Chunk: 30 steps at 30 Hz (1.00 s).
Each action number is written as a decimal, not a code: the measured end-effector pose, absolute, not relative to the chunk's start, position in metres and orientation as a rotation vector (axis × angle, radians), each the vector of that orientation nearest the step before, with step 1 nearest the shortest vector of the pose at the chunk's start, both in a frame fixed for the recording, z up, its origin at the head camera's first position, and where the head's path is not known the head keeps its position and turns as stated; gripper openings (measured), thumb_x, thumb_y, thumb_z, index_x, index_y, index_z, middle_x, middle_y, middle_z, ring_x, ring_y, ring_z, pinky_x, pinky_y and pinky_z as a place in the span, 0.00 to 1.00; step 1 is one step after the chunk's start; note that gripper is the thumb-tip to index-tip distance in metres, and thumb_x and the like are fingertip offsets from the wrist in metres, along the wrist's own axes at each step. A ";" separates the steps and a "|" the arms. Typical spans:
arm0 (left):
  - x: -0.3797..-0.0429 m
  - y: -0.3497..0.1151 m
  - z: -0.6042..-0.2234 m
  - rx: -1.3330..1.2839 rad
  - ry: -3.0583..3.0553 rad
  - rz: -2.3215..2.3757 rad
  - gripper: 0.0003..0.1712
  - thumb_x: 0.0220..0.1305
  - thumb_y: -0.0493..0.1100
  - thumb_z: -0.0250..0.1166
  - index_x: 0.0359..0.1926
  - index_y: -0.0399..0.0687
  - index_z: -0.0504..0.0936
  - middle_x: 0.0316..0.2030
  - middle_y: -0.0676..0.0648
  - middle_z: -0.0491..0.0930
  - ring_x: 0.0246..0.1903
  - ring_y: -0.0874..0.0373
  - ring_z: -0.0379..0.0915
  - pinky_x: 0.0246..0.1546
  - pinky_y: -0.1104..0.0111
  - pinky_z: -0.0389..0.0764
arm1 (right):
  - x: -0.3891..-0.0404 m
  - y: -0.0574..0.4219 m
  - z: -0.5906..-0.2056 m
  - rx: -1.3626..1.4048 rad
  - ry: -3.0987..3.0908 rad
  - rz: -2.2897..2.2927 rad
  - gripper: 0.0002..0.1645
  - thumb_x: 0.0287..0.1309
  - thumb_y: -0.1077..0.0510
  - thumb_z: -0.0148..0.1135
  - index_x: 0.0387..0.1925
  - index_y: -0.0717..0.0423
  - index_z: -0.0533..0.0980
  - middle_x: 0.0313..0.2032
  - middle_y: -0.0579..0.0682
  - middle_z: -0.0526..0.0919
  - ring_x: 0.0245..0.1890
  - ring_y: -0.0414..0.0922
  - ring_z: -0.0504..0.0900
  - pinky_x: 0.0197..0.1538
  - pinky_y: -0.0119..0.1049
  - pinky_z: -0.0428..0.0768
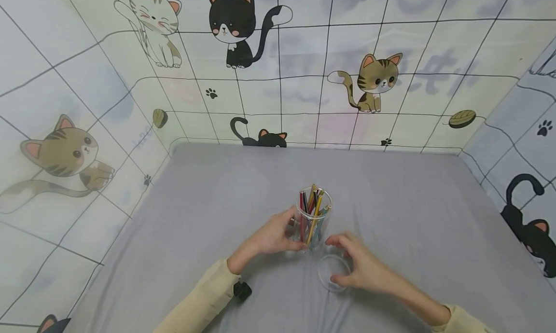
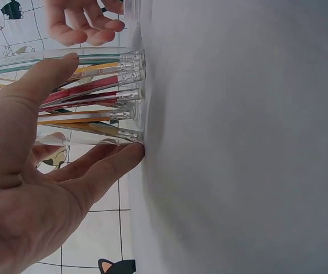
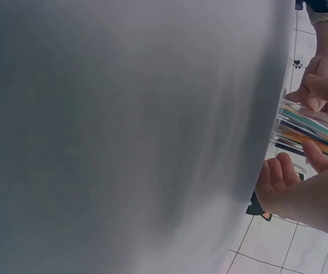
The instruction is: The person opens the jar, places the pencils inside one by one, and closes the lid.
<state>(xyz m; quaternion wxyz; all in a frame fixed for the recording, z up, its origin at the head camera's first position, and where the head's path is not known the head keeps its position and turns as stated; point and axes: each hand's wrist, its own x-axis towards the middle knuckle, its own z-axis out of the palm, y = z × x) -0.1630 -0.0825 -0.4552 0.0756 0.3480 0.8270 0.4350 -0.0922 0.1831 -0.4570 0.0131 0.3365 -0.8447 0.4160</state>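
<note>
A clear cup full of pencils stands upright near the middle of the grey cloth. My left hand grips its side, the thumb low on the near side; in the left wrist view, the thumb and fingers lie on opposite sides of the cup. Just in front of the cup lies a clear round lid. Over its right side hovers my right hand, fingers spread and loosely bent, thumb above the ring. The pencils' metal ends point down at the cup's base.
A grey cloth covers the table. Behind and at both sides stand white walls with grid lines and printed cats. A small black object sits at the left sleeve's cuff.
</note>
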 end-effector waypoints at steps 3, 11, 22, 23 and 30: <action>-0.163 -0.082 -0.456 1.032 2.485 1.295 0.32 0.49 0.39 0.80 0.51 0.50 0.69 0.46 0.50 0.79 0.47 0.55 0.79 0.44 0.73 0.80 | -0.091 0.183 -0.459 1.038 -2.685 1.210 0.43 0.33 0.57 0.83 0.55 0.57 0.74 0.49 0.50 0.74 0.49 0.49 0.74 0.51 0.45 0.78; -0.164 -0.082 -0.456 1.007 2.489 1.295 0.32 0.49 0.39 0.80 0.50 0.50 0.69 0.45 0.51 0.80 0.47 0.55 0.79 0.44 0.73 0.80 | -0.089 0.182 -0.465 1.048 -2.746 1.041 0.48 0.27 0.52 0.85 0.55 0.57 0.73 0.48 0.48 0.73 0.48 0.44 0.72 0.50 0.45 0.78; -0.163 -0.082 -0.457 1.041 2.482 1.316 0.29 0.50 0.39 0.79 0.47 0.50 0.69 0.45 0.49 0.81 0.47 0.54 0.80 0.44 0.73 0.81 | -0.088 0.183 -0.463 1.126 -2.716 0.943 0.43 0.27 0.51 0.84 0.50 0.56 0.75 0.48 0.44 0.73 0.49 0.44 0.72 0.51 0.45 0.78; -0.163 -0.082 -0.457 1.037 2.481 1.313 0.30 0.49 0.38 0.79 0.47 0.50 0.69 0.46 0.49 0.81 0.47 0.54 0.80 0.44 0.73 0.81 | -0.089 0.185 -0.461 1.116 -2.740 0.969 0.43 0.28 0.52 0.84 0.51 0.57 0.75 0.48 0.44 0.72 0.49 0.44 0.72 0.52 0.45 0.78; -0.162 -0.082 -0.455 1.047 2.469 1.325 0.31 0.50 0.39 0.79 0.50 0.49 0.69 0.46 0.49 0.80 0.47 0.54 0.80 0.43 0.73 0.81 | -0.098 0.193 -0.438 1.030 -2.776 1.007 0.41 0.33 0.54 0.83 0.52 0.60 0.74 0.50 0.46 0.73 0.51 0.48 0.72 0.52 0.48 0.78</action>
